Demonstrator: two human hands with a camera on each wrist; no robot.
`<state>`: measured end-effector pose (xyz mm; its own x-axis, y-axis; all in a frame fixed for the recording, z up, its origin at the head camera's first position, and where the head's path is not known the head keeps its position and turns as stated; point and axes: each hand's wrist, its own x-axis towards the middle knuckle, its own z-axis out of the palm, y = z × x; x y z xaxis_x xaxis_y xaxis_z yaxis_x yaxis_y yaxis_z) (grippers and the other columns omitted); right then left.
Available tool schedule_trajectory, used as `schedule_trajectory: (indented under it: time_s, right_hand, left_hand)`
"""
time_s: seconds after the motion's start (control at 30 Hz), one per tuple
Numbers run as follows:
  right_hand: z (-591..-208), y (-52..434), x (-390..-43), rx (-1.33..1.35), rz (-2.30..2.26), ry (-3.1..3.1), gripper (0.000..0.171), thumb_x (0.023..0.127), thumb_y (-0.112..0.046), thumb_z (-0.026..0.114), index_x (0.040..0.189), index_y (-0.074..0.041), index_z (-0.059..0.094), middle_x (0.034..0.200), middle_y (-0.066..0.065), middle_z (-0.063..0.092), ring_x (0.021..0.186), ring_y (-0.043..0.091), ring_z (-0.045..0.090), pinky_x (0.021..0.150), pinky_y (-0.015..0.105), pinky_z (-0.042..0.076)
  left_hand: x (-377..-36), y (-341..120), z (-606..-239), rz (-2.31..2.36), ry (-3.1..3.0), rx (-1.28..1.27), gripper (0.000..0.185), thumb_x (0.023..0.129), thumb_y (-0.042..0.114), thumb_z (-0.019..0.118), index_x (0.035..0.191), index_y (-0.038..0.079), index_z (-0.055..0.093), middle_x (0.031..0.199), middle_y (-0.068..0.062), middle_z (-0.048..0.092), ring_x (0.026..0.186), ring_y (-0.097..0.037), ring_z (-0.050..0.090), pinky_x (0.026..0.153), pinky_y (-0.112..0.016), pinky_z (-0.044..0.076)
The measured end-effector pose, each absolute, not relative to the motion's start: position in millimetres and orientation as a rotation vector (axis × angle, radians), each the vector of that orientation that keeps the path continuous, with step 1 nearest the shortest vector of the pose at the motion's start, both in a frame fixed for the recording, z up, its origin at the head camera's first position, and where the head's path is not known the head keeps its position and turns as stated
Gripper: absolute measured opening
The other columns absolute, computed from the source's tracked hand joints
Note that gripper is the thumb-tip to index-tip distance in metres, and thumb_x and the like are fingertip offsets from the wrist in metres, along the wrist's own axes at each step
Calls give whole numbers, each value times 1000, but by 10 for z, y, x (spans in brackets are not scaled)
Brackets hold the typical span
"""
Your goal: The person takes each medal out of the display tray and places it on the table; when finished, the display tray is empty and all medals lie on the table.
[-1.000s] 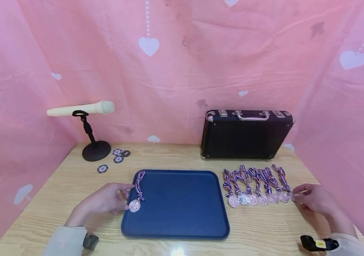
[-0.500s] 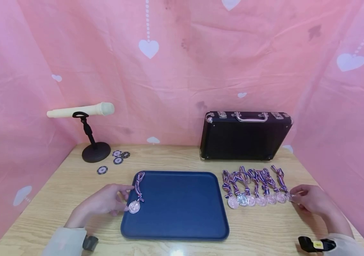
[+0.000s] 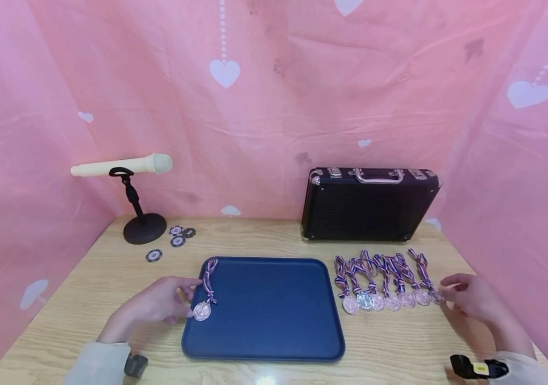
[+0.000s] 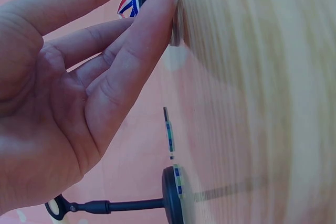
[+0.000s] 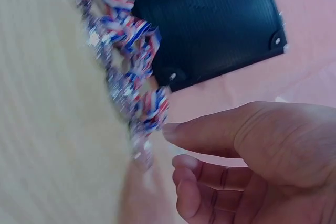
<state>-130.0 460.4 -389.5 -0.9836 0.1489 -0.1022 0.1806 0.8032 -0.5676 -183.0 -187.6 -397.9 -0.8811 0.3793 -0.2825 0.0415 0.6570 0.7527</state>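
My left hand (image 3: 160, 302) touches the left rim of a dark blue tray (image 3: 269, 310), fingers spread along it. In the left wrist view a fingertip (image 4: 160, 3) lies against the tray's dark edge. A medal (image 3: 202, 310) with a red, white and blue ribbon lies on the tray's left side, beside that hand. Right of the tray, several ribboned medals (image 3: 406, 299) lie in a row on the table. My right hand (image 3: 471, 297) hovers beside the rightmost medal (image 3: 435, 297); in the right wrist view its thumb and fingers (image 5: 210, 135) are apart, holding nothing.
A black case (image 3: 370, 206) with a metal handle stands behind the medals. At the back left, a white microphone (image 3: 120, 166) rests on a black stand (image 3: 145, 229), with several poker chips (image 3: 177, 241) near it. Pink cloth (image 3: 264, 117) surrounds the wooden table (image 3: 86, 283).
The rightmost medal has shifted slightly left toward the others. My right hand has let go of it and drawn slightly away to the right. The left hand and tray stay in place.
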Motion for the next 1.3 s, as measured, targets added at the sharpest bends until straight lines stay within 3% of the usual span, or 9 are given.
schedule_trajectory:
  time_s: [0.13,0.37,0.63,0.8,1.03,1.2,1.3]
  right_hand:
    - [-3703,4329,-1332,207,-914,3058,41,101,-14,67,124,18,59,89,13,67,61,15,60,54,30,56]
    - [-3462,3301,-1478,-40,-849,3211,30,95,-23,77,115,-1,74,89,7,74,70,13,61,61,29,48]
    - [-3641,1566,-1645,-306,-1316,2774,21,92,-17,81,106,-3,75,74,3,68,54,14,63,50,31,57]
    - [-3861,775,-1611,-340,-1280,2582,21,87,-23,87,82,-8,73,59,4,65,44,12,61,44,31,57]
    - [-4044,350,-1643,-310,-1094,2700,47,85,-29,88,52,-13,58,40,-4,50,33,9,51,36,27,49]
    - [-4059,301,-1703,-333,-933,2758,50,83,-35,89,52,-18,54,42,-7,47,36,11,51,38,27,39]
    - [-4011,368,-1753,-329,-863,2741,44,83,-35,90,58,-18,58,49,-6,52,42,13,53,41,28,42]
  left_hand:
    - [-1824,-1891,-3969,1087,2475,315,68,88,1,82,151,8,58,105,-6,63,69,-20,62,58,-34,58]
    - [-1856,-1859,-3960,1087,2492,391,68,87,1,82,151,8,58,107,-7,64,62,-19,61,56,-34,58]
    - [-1858,-1827,-3966,1083,2502,334,70,86,-2,82,151,7,58,104,-6,63,57,-20,60,57,-34,58]
    - [-1856,-1794,-3975,1067,2507,319,68,86,-1,83,149,8,60,104,-5,64,62,-20,63,59,-34,60]
    - [-1864,-1764,-3960,1043,2509,290,68,86,-1,83,149,12,60,105,-4,65,69,-18,66,61,-33,60]
    - [-1835,-1803,-3941,1046,2509,255,69,86,-2,83,150,14,61,106,-4,65,71,-19,66,62,-33,60]
    - [-1817,-1830,-3932,1049,2516,254,69,86,-1,83,150,14,61,106,-4,65,70,-19,65,62,-32,60]
